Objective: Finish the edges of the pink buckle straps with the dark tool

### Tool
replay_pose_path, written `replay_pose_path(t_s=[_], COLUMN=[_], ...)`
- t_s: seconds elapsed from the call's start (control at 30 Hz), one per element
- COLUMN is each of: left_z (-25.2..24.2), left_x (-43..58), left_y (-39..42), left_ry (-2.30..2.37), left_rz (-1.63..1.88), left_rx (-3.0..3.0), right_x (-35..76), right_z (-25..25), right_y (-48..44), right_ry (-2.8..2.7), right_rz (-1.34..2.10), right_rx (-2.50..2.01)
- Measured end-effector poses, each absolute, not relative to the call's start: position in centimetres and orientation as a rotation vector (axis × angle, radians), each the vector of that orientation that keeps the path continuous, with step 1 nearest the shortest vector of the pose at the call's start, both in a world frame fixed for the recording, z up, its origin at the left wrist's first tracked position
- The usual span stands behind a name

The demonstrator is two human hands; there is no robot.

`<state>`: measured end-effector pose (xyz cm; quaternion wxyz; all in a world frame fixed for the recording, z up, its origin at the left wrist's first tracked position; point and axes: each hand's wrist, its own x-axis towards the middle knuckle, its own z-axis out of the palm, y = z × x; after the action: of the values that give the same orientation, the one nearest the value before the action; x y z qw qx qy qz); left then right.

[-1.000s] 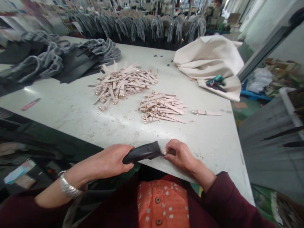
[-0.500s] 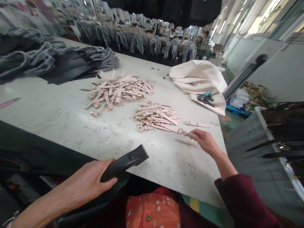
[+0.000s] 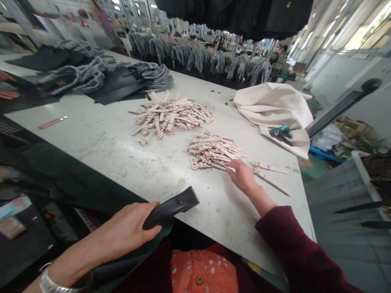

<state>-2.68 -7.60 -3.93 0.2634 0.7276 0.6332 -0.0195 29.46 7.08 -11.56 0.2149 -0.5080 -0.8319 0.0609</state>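
My left hand (image 3: 134, 224) is closed round a black handheld tool (image 3: 172, 206) with a flat, widened head, like a hair clipper, held out over the table's front edge. My right hand (image 3: 241, 176) reaches to the front of the smaller pile of pale pink buckle straps (image 3: 214, 148). Its fingers are closed on a strap at the pile's near right edge; the fingertips partly hide it. Two single straps lie right of this hand, an upper strap (image 3: 271, 167) and a lower strap (image 3: 273, 184). Further back left is a larger pile of the same straps (image 3: 174, 116).
Black pieces with grey fuzzy trim (image 3: 122, 83) lie at the back left, near another person's hand (image 3: 7, 87). A pink-handled small tool (image 3: 51, 123) lies at left. Cream cloth (image 3: 271, 106) is at the back right. A grey bin (image 3: 339, 211) stands beyond the right edge.
My right hand has let go of a strap, now lying right of the smaller pile, and moved left to the pile. The view has shifted; another person's hand shows at the left.
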Motion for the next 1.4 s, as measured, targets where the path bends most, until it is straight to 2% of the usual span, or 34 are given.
replay_pose_path(t_s=[0.13,0.3,0.77,0.93,1.1,1.23,1.4], left_z=[-4.5,-4.9,-5.1,-4.5,-4.0,-3.9,-3.8], left_x=[-3.0,-3.4,-3.1,-3.2,-3.2,-2.8,-2.0], left_y=[-7.9,-8.3,-8.5,-8.9,-8.8,-8.0,-6.8], left_ry=[1.63,1.632,1.619,1.622,1.615,1.612,1.601], left_rz=[-0.068,-0.037,-0.018,-0.017,-0.062,-0.158,-0.296], left_rx=[1.959,1.933,1.931,1.916,1.895,1.991,2.161], right_x=[23.5,22.5,23.9,25.9,27.7,27.4,26.3], right_z=[-11.9,-12.6,-11.8,-11.4,-12.9,-13.2,-13.2], right_y=[7.4,7.8,7.3,2.9,-2.1,-3.3,-3.2], right_ry=[-2.446,-2.368,-2.234,-2.277,-2.399,-2.247,-2.245], right_rz=[0.125,0.029,-0.007,-0.037,0.288,0.543,0.587], right_rx=[-1.509,-1.715,-1.708,-1.434,-1.042,-1.118,-1.171])
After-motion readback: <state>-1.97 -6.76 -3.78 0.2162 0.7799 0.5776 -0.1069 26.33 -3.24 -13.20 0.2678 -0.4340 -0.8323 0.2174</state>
